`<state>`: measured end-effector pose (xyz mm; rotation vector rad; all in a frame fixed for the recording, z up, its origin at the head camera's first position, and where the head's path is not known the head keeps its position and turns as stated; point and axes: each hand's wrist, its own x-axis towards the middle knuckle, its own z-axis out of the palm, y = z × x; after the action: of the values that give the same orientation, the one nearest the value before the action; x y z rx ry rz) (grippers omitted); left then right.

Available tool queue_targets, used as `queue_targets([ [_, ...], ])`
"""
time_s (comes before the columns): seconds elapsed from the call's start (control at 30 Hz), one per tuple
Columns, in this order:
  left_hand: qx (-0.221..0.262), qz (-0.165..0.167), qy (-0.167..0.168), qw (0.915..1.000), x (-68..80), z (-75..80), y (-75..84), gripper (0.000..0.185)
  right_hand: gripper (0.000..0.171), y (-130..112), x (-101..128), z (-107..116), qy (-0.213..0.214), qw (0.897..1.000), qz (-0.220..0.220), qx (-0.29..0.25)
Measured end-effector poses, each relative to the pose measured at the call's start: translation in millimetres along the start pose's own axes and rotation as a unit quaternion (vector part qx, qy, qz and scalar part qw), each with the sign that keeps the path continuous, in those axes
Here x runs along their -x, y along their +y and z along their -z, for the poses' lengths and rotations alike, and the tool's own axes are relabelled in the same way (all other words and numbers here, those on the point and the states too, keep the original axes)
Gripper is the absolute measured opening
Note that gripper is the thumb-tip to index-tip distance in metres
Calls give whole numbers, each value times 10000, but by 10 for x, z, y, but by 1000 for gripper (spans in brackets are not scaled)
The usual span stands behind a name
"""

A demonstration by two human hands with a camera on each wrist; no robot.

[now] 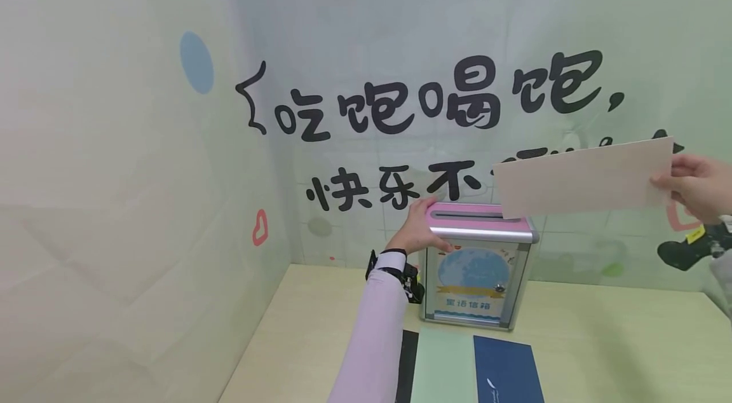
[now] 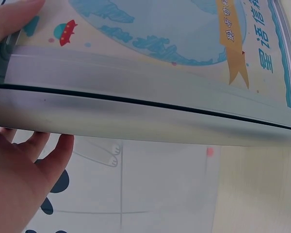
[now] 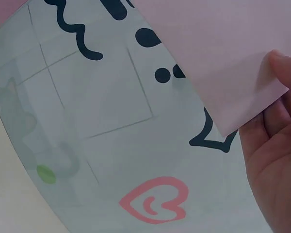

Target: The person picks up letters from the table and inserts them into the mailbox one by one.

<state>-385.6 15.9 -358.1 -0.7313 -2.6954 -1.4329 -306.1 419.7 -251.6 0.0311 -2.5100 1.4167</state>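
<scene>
Pinching the envelope's (image 1: 583,178) right end, right-hand fingers (image 1: 669,182) clamped; left-hand fingers (image 1: 426,207) curled over box (image 1: 480,263) top.

A pale wooden surface (image 1: 600,333) runs up to a light wall (image 1: 114,136) covered with large black characters (image 1: 423,98), a blue dot (image 1: 196,62) and a small red heart outline (image 1: 260,227). Near the front edge of the surface lie a dark blue booklet (image 1: 508,370), a pale green sheet (image 1: 443,368) just beside it, and a black strip (image 1: 406,365) along the sheet's other side. In the right wrist view the wall shows a pink heart swirl (image 3: 155,200) and a green spot (image 3: 46,173).
</scene>
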Motion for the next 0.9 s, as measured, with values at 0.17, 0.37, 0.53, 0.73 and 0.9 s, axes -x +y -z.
queue_targets([
  [0.17, -20, -32, -6, 10000, -2, 5, 0, 107, 31, -170, -66, -29, 182, 9965, -48, 819],
  [0.37, -56, -7, -38, 10000, 2, 10, 1, 105, 49, -389, -78, -77, 315, 9872, 77, 1564],
  [0.53, 59, -1, -43, 10000, 9, 2, 7, 106, 57, -542, -147, -80, -116, 9826, 197, 1843],
  [0.73, 110, 15, -40, 9999, 21, 4, 24, 107, 52, -793, -229, -81, -598, 9681, 512, 2379],
  [0.9, 89, -3, -36, 10000, 20, 15, 27, 107, 40, -974, -242, -149, -611, 9471, 1004, 2986],
])
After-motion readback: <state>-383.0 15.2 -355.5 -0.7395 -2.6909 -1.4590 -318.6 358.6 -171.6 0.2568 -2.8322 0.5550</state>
